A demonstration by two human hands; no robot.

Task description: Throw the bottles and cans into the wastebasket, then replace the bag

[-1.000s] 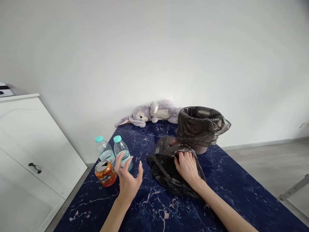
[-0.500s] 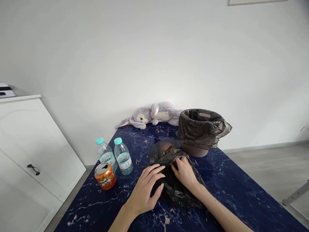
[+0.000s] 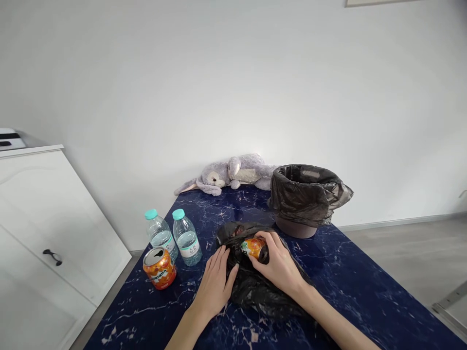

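Note:
My right hand is closed around an orange soda can lying on its side at the mouth of a black plastic bag. The bag lies crumpled on the blue marbled table and covers part of the can. My left hand rests on the bag's left edge, its fingers stretched out and the thumb apart. Left of that hand stands another orange soda can, upright with its top opened. Behind it are two clear water bottles, one on the left and one on the right, both with turquoise caps.
A bin lined with a black bag stands at the table's right back. A grey plush rabbit lies along the wall. The marbled table narrows away from me. A white cabinet stands on the left.
The orange can has come into view at the bag's mouth, gripped by my right hand. My left hand has shifted slightly left and down onto the bag.

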